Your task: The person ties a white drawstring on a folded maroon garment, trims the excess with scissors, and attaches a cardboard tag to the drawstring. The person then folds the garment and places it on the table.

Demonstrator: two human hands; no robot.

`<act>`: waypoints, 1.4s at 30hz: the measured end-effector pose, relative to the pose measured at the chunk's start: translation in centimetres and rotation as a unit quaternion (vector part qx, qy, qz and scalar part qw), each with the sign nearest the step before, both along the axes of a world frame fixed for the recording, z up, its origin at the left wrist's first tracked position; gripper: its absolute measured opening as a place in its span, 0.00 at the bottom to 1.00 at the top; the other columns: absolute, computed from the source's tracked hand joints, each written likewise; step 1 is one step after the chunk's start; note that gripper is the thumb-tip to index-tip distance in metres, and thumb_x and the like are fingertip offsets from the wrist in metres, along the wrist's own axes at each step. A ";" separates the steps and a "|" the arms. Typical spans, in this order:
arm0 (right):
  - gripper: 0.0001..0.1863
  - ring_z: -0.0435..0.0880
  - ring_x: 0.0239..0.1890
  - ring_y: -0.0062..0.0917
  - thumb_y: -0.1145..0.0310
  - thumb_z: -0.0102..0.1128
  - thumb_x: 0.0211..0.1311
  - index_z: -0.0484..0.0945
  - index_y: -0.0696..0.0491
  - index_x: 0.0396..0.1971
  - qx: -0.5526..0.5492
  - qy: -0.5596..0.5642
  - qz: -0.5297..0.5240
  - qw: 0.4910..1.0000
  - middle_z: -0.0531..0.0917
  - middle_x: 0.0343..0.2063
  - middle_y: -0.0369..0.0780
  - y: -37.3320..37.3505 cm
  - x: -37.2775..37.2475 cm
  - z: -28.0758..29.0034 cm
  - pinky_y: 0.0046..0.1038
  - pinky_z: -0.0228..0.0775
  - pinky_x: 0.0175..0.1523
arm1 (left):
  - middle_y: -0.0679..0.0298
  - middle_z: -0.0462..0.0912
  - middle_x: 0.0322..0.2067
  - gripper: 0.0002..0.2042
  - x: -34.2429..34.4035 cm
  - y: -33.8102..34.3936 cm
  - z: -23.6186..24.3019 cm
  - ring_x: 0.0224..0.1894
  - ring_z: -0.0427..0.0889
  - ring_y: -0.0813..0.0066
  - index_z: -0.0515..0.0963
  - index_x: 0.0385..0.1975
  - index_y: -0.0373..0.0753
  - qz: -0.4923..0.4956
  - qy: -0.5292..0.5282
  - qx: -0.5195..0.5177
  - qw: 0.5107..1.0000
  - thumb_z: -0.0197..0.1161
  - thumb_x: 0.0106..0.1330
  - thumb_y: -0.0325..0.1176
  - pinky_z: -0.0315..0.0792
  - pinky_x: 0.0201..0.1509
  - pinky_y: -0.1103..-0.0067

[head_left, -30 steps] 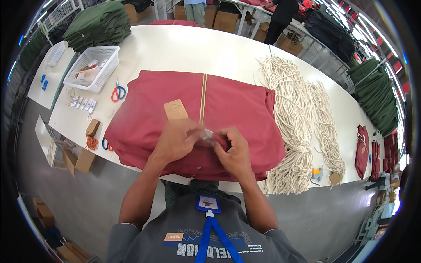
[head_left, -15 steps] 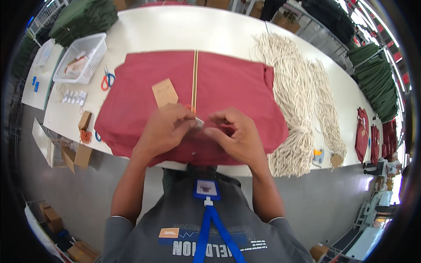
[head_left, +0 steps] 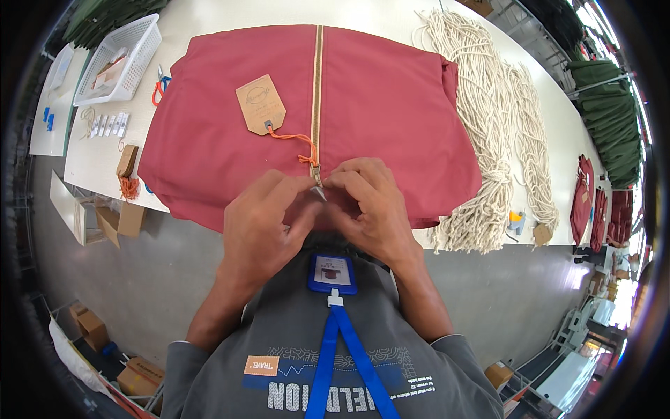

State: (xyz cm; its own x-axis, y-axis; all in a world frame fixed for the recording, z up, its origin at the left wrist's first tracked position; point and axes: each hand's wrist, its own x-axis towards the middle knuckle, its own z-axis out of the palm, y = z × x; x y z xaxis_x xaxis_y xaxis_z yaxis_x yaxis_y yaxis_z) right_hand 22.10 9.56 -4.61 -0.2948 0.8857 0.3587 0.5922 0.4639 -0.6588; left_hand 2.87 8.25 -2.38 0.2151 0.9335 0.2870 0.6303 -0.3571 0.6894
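A dark red fabric bag (head_left: pixel 398 105) lies flat in front of me, with a brass-coloured zip (head_left: pixel 317 91) down its middle. At the zip's near end, my left hand (head_left: pixel 265 220) pinches a small white piece (head_left: pixel 319 193), too small to name. Close beside it, my right hand (head_left: pixel 377 209) is closed, index finger and thumb bent in toward the same spot. Its thumb is blurred, and what it grips is not clear. A brown card tag (head_left: pixel 261 105) rests on the bag, tied by an orange cord (head_left: pixel 293 136) near the zip pull.
Bundles of cream cord (head_left: pixel 481 140) lie to the right, near a yellow-and-grey tool (head_left: pixel 516 223). Leftward are a white plastic basket (head_left: pixel 132 66), red-and-blue scissors (head_left: pixel 160 87), small white packets (head_left: pixel 109 125) and a stack of brown tags (head_left: pixel 127 162). The white table's edge (head_left: pixel 157 202) runs in front of me.
The view has shifted, so the bag sits higher. My hands have drawn together, the right one reaching the zip's near end. The tag and its cord now show fully.
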 end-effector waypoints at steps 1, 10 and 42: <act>0.15 0.80 0.48 0.37 0.77 0.73 0.48 0.82 0.52 0.39 0.004 -0.001 0.002 1.000 0.82 0.41 0.39 -0.1 0.0 -0.2 0.37 0.72 0.52 | 0.61 0.82 0.31 0.13 0.1 -0.2 -0.1 0.29 0.83 0.69 0.84 0.41 0.35 0.009 -0.005 -0.036 0.999 0.73 0.56 0.19 0.75 0.32 0.76; 0.14 0.80 0.47 0.38 0.78 0.71 0.49 0.82 0.53 0.38 0.020 0.006 -0.004 1.000 0.81 0.40 0.39 -0.5 0.2 -1.1 0.39 0.73 0.52 | 0.60 0.88 0.29 0.05 0.6 -0.5 -1.0 0.32 0.89 0.77 0.82 0.37 0.30 0.028 -0.108 -0.216 0.970 0.69 0.63 0.18 0.81 0.36 0.82; 0.12 0.80 0.44 0.39 0.79 0.70 0.51 0.81 0.55 0.37 0.034 0.110 -0.036 0.993 0.80 0.39 0.41 -1.6 -0.6 -1.0 0.43 0.75 0.55 | 0.65 0.85 0.25 0.05 -0.2 1.7 0.0 0.27 0.80 0.88 0.81 0.32 0.30 -0.023 -0.116 -0.214 0.970 0.71 0.61 0.18 0.72 0.29 0.86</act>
State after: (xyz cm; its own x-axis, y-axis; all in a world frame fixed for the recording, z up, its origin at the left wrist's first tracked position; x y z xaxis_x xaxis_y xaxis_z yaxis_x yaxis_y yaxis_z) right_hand 21.50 7.94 -5.66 -0.1390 0.8737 0.4662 0.4716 0.4723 -0.7446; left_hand 2.72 10.00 -2.38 0.2344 0.9690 -0.0782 0.4301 -0.0312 0.9023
